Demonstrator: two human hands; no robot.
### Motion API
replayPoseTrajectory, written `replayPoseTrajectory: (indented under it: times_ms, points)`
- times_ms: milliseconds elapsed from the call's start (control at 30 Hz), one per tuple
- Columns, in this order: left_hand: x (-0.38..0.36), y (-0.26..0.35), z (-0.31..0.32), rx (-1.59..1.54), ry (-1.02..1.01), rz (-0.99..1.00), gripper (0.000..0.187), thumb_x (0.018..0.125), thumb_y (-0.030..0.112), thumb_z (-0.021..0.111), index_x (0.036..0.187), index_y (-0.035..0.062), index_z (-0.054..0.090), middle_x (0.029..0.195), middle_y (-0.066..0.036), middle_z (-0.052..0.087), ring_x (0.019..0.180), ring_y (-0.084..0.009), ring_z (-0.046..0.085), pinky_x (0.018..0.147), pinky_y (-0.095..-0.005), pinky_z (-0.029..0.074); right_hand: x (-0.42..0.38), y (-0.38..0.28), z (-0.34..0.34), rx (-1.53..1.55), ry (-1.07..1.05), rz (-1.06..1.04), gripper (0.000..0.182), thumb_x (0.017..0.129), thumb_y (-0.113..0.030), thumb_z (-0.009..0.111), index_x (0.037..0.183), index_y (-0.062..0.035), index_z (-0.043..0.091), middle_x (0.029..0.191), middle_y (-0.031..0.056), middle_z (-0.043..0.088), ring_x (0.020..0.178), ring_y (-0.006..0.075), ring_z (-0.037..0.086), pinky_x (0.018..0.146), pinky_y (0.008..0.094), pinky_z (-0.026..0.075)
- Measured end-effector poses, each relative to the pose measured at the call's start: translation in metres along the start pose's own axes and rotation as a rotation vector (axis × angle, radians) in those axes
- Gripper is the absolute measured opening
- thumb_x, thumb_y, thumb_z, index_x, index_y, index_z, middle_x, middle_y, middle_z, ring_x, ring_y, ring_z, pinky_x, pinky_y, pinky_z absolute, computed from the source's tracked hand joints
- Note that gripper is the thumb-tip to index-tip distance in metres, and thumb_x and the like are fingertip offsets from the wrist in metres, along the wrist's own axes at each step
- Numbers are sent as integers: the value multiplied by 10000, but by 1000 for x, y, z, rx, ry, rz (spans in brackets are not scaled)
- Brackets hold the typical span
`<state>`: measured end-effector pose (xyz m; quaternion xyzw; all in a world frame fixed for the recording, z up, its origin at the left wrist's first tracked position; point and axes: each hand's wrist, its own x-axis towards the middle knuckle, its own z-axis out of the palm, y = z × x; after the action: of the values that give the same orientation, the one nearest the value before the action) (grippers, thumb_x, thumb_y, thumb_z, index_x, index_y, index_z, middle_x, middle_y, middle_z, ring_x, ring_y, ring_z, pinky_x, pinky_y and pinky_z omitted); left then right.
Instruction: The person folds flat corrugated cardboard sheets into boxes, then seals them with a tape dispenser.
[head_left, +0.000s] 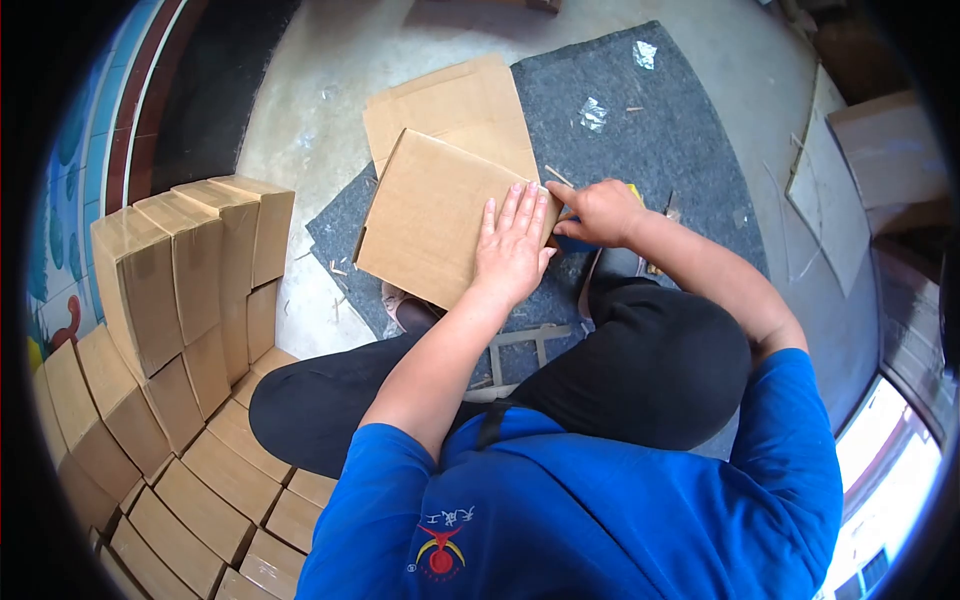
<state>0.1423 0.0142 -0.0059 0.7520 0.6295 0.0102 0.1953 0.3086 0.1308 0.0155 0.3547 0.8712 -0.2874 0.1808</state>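
Note:
A flat brown cardboard box [430,215] lies in front of my knees, tilted across a second flat cardboard piece [455,100]. My left hand [512,245] rests palm down near its right side, fingers stretched out and pressing on the top. At the box's right edge is my right hand [598,212], its fingers curled and the index fingertip touching the edge. What those curled fingers hold, if anything, is hidden. Something blue [573,242] shows just below my right hand, and a small yellow bit [635,191] peeks out beyond it.
Brown cartons [150,290] are stacked to my left, with more standing in rows [215,490] beside my leg. A dark grey mat [660,130] with foil scraps [593,115] covers the floor. A low metal frame [540,350] sits between my legs. Cardboard [895,150] stands at right.

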Motion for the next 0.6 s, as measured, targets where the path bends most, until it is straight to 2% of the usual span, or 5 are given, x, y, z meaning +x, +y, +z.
replayPoseTrajectory:
  times_ms: [200,333,400,500,600]
  points:
    - [-23,-6,0,-14,-12,-40,774,893,363,675,1528,66,346,1635,-123,220,1520,-265,181,1227,-460,173,6,-11,13,-310,49,-99,732,915,-483,603,1442,-9,422,851,153,725,791,300,715,762,438,504]
    - [-80,-12,2,-224,258,-380,489,851,260,712,1261,44,556,1295,-153,520,1228,-344,478,1072,-478,370,7,-15,10,-414,61,-72,681,951,-477,560,1449,-33,422,910,122,732,837,278,712,814,434,476]
    - [-120,-31,48,-474,408,-830,519,877,290,708,1297,61,509,1239,-151,529,1128,-298,507,991,-470,421,5,-13,13,-376,71,-50,662,950,-470,564,1469,-89,410,914,127,732,838,285,712,811,449,483]
    - [-133,-29,29,-1432,242,-1615,652,911,362,684,1408,81,369,1317,-136,504,1161,-267,489,983,-491,417,4,-17,11,-192,-7,8,691,935,-459,592,1488,-111,366,926,149,732,860,314,711,800,452,500]
    - [-136,-24,50,-1962,92,-1289,508,959,306,657,1396,158,444,1476,-55,436,1301,-324,431,1064,-567,358,4,-12,12,-88,-11,28,720,914,-465,613,1503,-136,362,967,181,724,918,366,695,823,486,520]
